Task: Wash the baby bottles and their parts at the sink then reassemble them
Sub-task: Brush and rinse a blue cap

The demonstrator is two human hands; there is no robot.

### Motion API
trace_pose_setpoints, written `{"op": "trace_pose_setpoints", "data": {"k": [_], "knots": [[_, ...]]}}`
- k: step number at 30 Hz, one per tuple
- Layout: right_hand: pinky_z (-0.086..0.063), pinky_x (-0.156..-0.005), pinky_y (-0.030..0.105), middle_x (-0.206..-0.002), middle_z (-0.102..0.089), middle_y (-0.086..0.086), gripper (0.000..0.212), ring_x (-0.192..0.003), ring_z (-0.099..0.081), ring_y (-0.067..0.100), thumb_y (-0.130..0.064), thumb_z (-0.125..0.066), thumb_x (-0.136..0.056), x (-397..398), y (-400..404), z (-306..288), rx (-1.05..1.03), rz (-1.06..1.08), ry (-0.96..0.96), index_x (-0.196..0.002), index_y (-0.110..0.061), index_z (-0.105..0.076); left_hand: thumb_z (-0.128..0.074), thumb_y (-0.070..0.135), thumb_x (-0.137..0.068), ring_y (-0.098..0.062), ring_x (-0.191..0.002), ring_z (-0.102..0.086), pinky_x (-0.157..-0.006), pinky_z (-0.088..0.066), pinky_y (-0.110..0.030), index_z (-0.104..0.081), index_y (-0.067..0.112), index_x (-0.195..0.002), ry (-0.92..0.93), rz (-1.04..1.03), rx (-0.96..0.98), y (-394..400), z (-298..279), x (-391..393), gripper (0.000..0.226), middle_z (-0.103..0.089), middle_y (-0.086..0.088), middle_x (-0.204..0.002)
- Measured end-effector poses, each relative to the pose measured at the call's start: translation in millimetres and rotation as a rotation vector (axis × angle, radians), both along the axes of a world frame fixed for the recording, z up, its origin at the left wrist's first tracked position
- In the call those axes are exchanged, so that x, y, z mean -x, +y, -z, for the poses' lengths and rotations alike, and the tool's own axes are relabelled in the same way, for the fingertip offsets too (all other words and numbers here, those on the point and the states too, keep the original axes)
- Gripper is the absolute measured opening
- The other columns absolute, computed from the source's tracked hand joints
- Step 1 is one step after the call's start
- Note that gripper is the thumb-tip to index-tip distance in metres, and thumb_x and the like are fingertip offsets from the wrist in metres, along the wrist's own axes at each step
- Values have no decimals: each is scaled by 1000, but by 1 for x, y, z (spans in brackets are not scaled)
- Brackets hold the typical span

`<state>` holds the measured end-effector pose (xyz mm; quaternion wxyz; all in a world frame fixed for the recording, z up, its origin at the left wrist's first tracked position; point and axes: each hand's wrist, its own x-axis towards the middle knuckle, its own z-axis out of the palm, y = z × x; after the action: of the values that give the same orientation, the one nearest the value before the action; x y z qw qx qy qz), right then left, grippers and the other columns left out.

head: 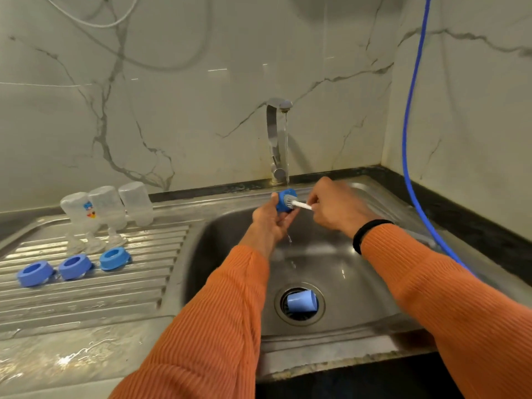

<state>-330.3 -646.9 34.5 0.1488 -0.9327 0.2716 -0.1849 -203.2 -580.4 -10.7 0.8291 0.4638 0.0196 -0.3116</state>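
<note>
A blue bottle cap (285, 199) sits in the left hand (272, 223), fingers curled round it, held over the sink (339, 254) under the running tap (276, 139). The right hand (335, 207) pinches a small white brush (300, 204) whose bristles are pushed into the cap. A second blue cap (302, 301) lies on the drain. On the counter's drainboard (115, 286) three clear bottles (108, 207) stand upside down, behind three teats (95, 244) and three blue collar rings (74, 266)

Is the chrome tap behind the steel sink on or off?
On: a thin stream falls from the chrome tap past the blue cap held under it.
</note>
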Motion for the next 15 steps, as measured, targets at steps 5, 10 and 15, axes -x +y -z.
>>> {"op": "trace_pose_setpoints", "data": {"k": [5, 10, 15], "knots": [[-54, -63, 28, -83, -73, -2, 17, -71, -67, 14, -14, -68, -96, 5, -3, -3, -82, -119, 113, -109, -18, -79, -62, 17, -102, -35, -88, -70, -78, -62, -46, -58, -6, -124, 33, -5, -56, 13, 16, -12, 32, -66, -26, -104], [-59, -79, 42, -92, -65, 9, 20, -80, -65, 27, -9, -69, -92, 2, 7, -3, -5, 52, 63, -110, -12, -61, -72, 17, -95, -34, -83, -72, -74, -64, -48, -58, -3, -125, -23, -49, -28, -2, 7, -1, 39, -67, -25, -110], [-54, -76, 42, -98, -58, 8, 15, -83, -58, 29, -12, -62, -96, 2, 15, 8, 89, 8, -94, -109, -17, -59, -75, 25, -92, -31, -74, -76, -48, -61, -35, -56, -1, -129, -18, -178, 39, -2, -1, -11, 49, -69, -22, -108]]}}
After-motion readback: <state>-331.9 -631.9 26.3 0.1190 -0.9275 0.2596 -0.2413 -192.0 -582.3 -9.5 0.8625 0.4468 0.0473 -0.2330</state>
